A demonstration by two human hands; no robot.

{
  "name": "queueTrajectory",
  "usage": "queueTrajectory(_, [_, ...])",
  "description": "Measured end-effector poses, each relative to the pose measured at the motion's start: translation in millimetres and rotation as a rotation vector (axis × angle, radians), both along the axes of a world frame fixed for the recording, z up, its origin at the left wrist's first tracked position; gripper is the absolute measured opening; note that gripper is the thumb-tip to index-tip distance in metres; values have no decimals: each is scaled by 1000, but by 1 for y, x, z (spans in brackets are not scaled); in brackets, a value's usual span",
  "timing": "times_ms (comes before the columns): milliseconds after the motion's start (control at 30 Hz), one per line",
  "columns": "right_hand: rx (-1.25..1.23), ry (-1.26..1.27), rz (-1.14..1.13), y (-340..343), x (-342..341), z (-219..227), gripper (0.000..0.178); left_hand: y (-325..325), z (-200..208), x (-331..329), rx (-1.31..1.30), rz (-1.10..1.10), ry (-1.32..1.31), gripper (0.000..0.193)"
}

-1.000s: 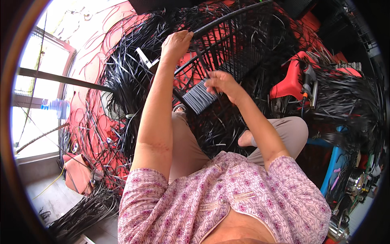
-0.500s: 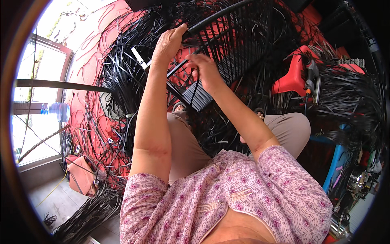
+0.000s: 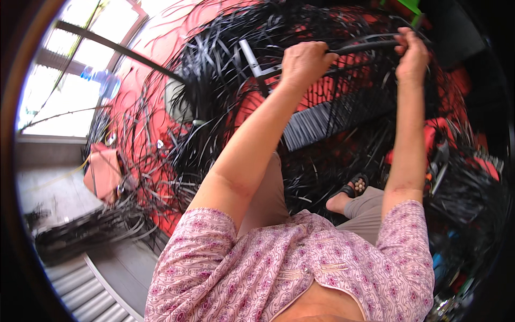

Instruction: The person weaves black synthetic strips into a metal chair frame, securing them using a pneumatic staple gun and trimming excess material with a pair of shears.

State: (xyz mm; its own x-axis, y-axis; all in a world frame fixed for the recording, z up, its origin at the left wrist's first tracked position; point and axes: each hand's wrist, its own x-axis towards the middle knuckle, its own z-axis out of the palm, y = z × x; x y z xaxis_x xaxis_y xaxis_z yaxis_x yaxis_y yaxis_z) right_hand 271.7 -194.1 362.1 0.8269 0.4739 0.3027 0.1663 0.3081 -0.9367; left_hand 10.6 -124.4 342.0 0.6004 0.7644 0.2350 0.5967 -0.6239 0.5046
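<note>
A black frame with a padded-looking rail (image 3: 370, 47) stands before me, with many thin black strips strung below it. At its left end, my left hand (image 3: 307, 63) is closed around the rail. My right hand (image 3: 412, 56) is at the rail's right part, fingers curled, and a loose black strip (image 3: 370, 37) runs along the rail into it. Lower on the frame is a panel of close-set dark grey slats (image 3: 332, 121). Beside my left hand, a white metal bar (image 3: 250, 57) sticks up at the frame's left side.
Heaps of loose black strips (image 3: 209, 70) cover much of the red floor (image 3: 166, 139). A pink bag (image 3: 103, 173) lies at left, near a blue water bottle (image 3: 102, 80). A red stool (image 3: 437, 137) is partly hidden by my right forearm. My sandalled foot (image 3: 348, 193) is below the frame.
My right hand has moved far to the right along the rail, away from my left hand. The view has swung, and the frame now lies more level across it.
</note>
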Motion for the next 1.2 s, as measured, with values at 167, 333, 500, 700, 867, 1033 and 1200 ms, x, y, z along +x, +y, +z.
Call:
queueTrajectory(167, [-290,-71,-7,16,131,19,24,3,-3,12,57,-41,-109,38])
queueTrajectory(333, [-276,-46,-48,-14,88,7,25,12,-4,20,-31,64,-116,40])
queueTrajectory(500, [0,129,215,-63,-97,-2,21,24,-6,19,-281,92,-52,48])
queueTrajectory(700, [-63,476,427,-63,-167,-73,17,21,7,22,-394,64,-146,57])
queueTrajectory(867, [-46,553,362,-42,-172,-88,15,33,-4,16,-627,-40,-373,58])
queueTrajectory(1033, [-31,557,385,-29,-166,-97,16,42,-10,8,-662,-302,-345,37])
queueTrajectory(1200, [-20,569,363,-19,-170,-100,21,43,-10,3,-609,-261,-212,43])
